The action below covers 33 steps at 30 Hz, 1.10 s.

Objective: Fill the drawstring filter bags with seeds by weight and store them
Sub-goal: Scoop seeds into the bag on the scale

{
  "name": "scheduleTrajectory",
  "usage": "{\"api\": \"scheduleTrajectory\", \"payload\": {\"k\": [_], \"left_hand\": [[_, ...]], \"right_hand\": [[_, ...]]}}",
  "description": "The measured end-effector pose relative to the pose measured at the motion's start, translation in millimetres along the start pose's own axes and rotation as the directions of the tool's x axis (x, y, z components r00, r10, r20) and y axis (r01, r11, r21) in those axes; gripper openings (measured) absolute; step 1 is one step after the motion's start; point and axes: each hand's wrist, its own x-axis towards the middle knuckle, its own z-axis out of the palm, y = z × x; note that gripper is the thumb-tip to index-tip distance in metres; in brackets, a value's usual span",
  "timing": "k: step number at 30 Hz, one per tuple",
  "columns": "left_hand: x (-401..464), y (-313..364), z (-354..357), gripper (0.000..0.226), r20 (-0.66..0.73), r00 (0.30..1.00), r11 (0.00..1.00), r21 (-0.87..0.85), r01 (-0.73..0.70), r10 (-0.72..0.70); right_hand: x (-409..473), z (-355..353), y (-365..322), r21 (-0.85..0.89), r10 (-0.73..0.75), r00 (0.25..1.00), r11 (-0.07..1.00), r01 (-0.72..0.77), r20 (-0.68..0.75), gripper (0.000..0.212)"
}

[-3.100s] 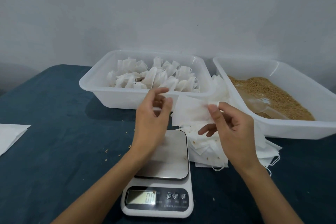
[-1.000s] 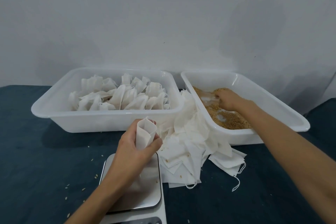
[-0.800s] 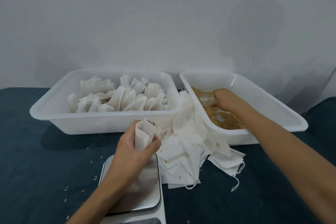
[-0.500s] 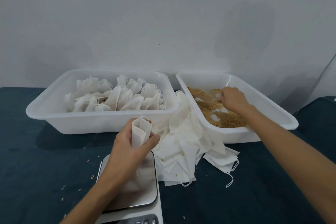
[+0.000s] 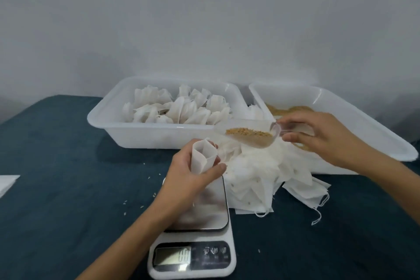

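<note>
Pinched between thumb and fingers, the open filter bag (image 5: 203,157) stood upright in our left hand (image 5: 193,177), whose grip curled round its lower half above the scale (image 5: 200,218). From the head view, our right hand (image 5: 318,136) gripped the handle of a clear scoop (image 5: 250,135) loaded with seeds (image 5: 248,132), its lip just beside the bag's mouth but not yet over it. Filled bags (image 5: 179,109) lay in the left tray (image 5: 136,132); the seed tray (image 5: 363,127) sat to the right, and empty bags (image 5: 268,177) lay heaped on the bench (image 5: 68,166) between. We judged the pouring step was in hand; next we would need to bring the lip over the mouth and tilt gently, so that no seeds spilled.
</note>
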Motion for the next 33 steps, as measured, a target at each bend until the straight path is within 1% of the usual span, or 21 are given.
{"api": "scheduleTrajectory", "payload": {"k": [3,6,8,11,15,18,24,29,33], "left_hand": [[0.1,-2.9,-2.2,0.031,0.002,1.0,0.999,0.047,0.009,-0.009],[0.1,-5.8,-1.8,0.041,-0.011,1.0,0.998,0.054,0.029,-0.029],[0.2,-6.8,-1.5,0.04,-0.032,0.999,0.997,0.073,0.034,-0.032],[-0.1,-5.7,-0.4,0.037,-0.049,0.998,0.995,0.092,0.035,-0.03],[-0.2,-6.3,2.9,0.039,-0.047,0.998,0.993,0.103,0.052,-0.047],[-0.6,-9.5,5.6,0.043,-0.043,0.998,0.991,0.122,0.053,-0.048],[0.4,-15.2,5.5,0.061,-0.044,0.995,0.987,0.133,0.091,-0.086],[1.1,-16.2,5.3,0.061,-0.044,0.995,0.989,0.11,0.096,-0.092],[0.9,-15.0,5.3,0.066,-0.051,0.994,0.989,0.109,0.1,-0.095]], "right_hand": [[-1.9,2.3,-25.7,-0.036,-0.079,0.997,0.996,0.079,0.019,0.026],[2.2,-3.9,-39.2,-0.151,-0.154,0.988,0.976,0.156,0.024,0.03],[5.3,-9.3,-42.1,-0.244,-0.192,0.981,0.95,0.193,0.028,0.033],[9.0,-16.3,-44.9,-0.374,-0.222,0.974,0.901,0.222,0.043,0.036],[13.3,-17.1,-54.0,-0.462,-0.235,0.971,0.857,0.227,0.041,0.039],[16.1,-12.8,-62.5,-0.492,-0.244,0.968,0.838,0.236,0.049,0.038],[16.7,-13.9,-71.6,-0.489,-0.25,0.967,0.838,0.243,0.051,0.036],[16.8,-14.3,-75.0,-0.494,-0.239,0.97,0.838,0.233,0.052,0.036],[15.1,-13.5,-74.7,-0.504,-0.245,0.969,0.832,0.233,0.044,0.035]]}}
